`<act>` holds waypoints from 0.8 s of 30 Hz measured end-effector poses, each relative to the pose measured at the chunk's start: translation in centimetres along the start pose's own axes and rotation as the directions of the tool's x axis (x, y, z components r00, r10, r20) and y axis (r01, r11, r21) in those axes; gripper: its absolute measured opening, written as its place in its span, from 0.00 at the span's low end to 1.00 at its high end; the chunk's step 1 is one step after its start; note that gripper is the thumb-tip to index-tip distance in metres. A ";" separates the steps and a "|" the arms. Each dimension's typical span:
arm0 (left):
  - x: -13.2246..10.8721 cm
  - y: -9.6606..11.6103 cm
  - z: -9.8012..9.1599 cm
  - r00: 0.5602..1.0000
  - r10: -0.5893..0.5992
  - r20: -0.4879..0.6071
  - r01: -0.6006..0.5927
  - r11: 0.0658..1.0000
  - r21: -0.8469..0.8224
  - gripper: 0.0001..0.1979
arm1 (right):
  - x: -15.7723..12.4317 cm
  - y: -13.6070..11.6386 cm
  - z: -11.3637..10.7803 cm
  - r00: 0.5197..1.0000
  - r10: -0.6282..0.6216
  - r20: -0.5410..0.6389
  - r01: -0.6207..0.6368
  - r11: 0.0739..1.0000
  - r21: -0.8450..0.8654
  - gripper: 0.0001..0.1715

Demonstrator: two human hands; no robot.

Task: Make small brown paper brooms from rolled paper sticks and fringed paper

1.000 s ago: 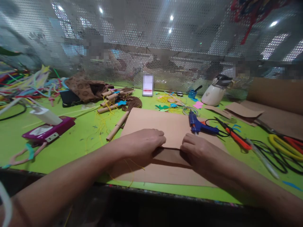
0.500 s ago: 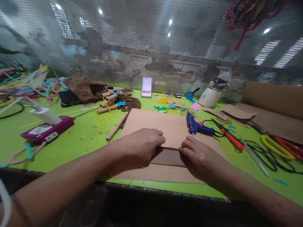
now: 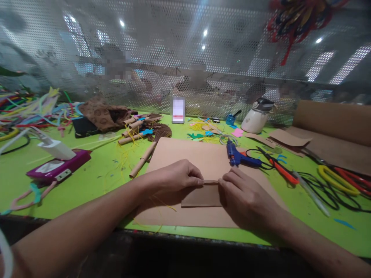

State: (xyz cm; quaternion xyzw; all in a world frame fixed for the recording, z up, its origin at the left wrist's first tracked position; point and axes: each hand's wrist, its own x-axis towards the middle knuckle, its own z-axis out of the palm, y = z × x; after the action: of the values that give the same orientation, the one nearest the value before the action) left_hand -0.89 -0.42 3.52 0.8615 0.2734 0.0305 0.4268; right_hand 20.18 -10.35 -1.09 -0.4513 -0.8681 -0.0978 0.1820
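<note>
A small brown paper piece [image 3: 199, 197] lies over a larger kraft paper sheet [image 3: 185, 154] on the green table. My left hand [image 3: 182, 175] pinches the small piece's far edge at its left part. At the right end of that same edge, my right hand [image 3: 242, 191] is closed on the paper with fingertips together. A narrow strip of the edge stands up between the two hands. Just beyond my right hand, a blue glue gun [image 3: 239, 155] rests on the large sheet. Yellow threads [image 3: 162, 202] trail across the sheet's left side.
Right of the sheet lie an orange-handled cutter [image 3: 282, 172], a clear glue stick [image 3: 314, 193], black cable and scissors [image 3: 337, 179]. A purple power strip [image 3: 59, 166] sits at left. Rolled paper tubes [image 3: 143, 158], a phone [image 3: 177, 110] and a white pitcher [image 3: 256, 116] stand behind.
My left fingers have turned and pinch the small piece's edge. That edge is now raised as a narrow strip. My right hand stays at its end; the view has shifted slightly.
</note>
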 end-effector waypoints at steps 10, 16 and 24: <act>0.4 -0.8 0.9 0.995 0.051 -0.088 -0.044 0.996 0.083 0.13 | 3.4 1.3 -2.8 0.976 0.071 0.205 -0.144 0.917 0.372 0.11; -0.2 0.0 1.5 0.963 0.181 -0.199 -0.129 0.961 0.245 0.11 | 4.4 2.1 -1.4 0.982 0.144 0.123 -0.187 0.837 0.514 0.11; 0.6 -1.2 0.3 0.620 0.696 -0.363 -0.254 0.615 0.746 0.11 | 4.1 2.4 -2.1 0.947 -0.031 -0.320 0.094 0.979 0.181 0.10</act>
State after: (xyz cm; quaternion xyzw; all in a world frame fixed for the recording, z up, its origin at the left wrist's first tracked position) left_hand -0.80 0.27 2.30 0.9301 0.1350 0.3402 -0.0304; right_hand 20.48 -6.59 2.47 -0.3820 -0.8472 -0.0893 0.3583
